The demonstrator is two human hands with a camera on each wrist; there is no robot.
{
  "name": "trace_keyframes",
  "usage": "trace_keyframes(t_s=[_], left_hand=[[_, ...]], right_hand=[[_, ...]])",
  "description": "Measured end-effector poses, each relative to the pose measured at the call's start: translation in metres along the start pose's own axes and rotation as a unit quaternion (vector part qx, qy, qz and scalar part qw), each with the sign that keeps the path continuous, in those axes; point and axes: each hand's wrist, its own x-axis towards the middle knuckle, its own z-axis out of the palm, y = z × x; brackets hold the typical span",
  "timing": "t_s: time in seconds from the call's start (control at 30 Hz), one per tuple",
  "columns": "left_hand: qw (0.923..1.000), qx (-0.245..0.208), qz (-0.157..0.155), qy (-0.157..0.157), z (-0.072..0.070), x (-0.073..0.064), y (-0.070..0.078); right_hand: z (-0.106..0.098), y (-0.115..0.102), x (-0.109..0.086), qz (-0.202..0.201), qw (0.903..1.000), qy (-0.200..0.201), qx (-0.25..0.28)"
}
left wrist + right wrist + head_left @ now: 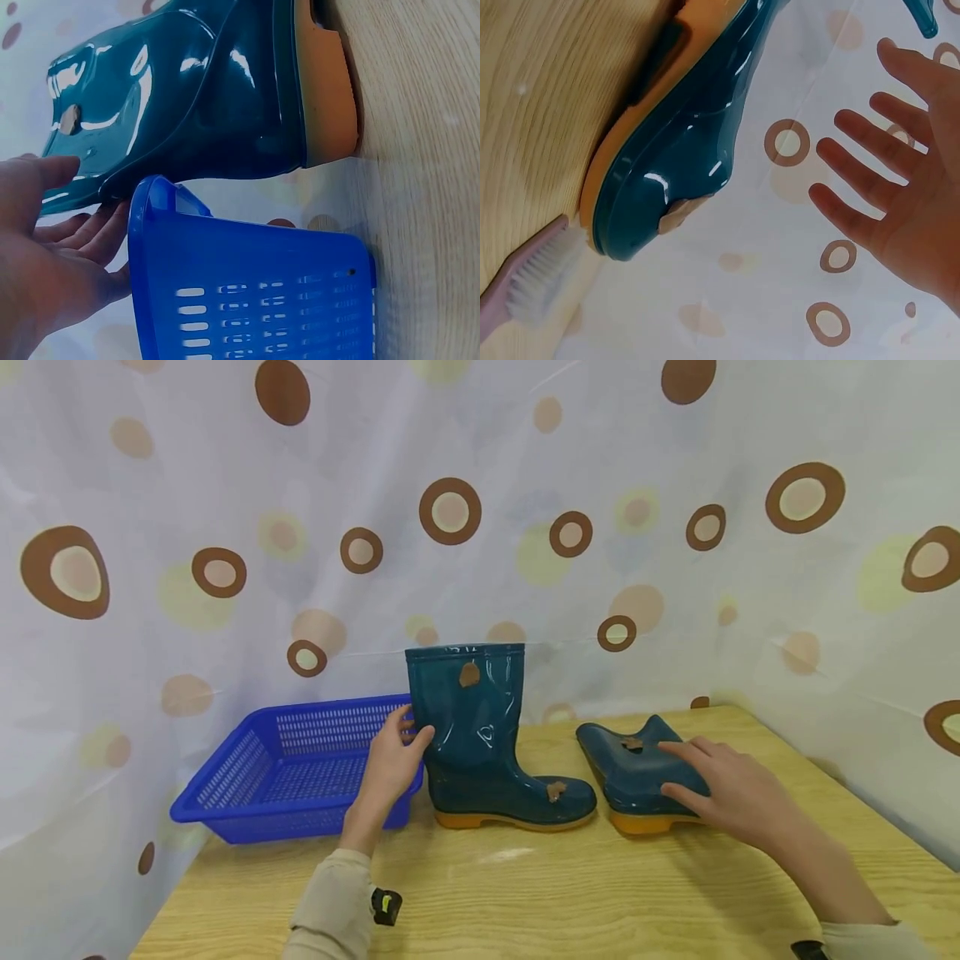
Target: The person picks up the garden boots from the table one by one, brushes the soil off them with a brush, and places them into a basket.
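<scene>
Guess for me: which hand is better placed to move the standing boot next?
Probably the left hand: it is at the back of the standing boot, whereas the right hand is by the other boot.

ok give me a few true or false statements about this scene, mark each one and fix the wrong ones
1. The glossy dark-green rubber boot beside the blue perforated plastic basket stands upright. True.
2. In the head view, the basket lies to the right of that boot. False: it lies to the left.
3. The person's right hand has its fingers spread apart. True.
4. The brush has black bristles. False: the pink-handled brush has whitish bristles.
5. Brown patches mark the upright boot's shaft and toe. True.
</scene>
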Motion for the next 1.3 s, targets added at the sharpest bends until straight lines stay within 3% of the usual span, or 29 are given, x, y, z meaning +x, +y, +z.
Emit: trace_keyframes(t_s=[0.93, 1.3], left_hand=[[0.9990, 0.034, 0.028, 0.008, -0.005, 0.003, 0.004], [0.9987, 0.035, 0.033, 0.015, -0.006, 0.001, 0.004]], right_hand=[[-0.001, 0.044, -0.043, 0.062, 0.9951, -0.074, 0.024], [0.001, 0.060, -0.060, 0.115, 0.9847, -0.122, 0.048]])
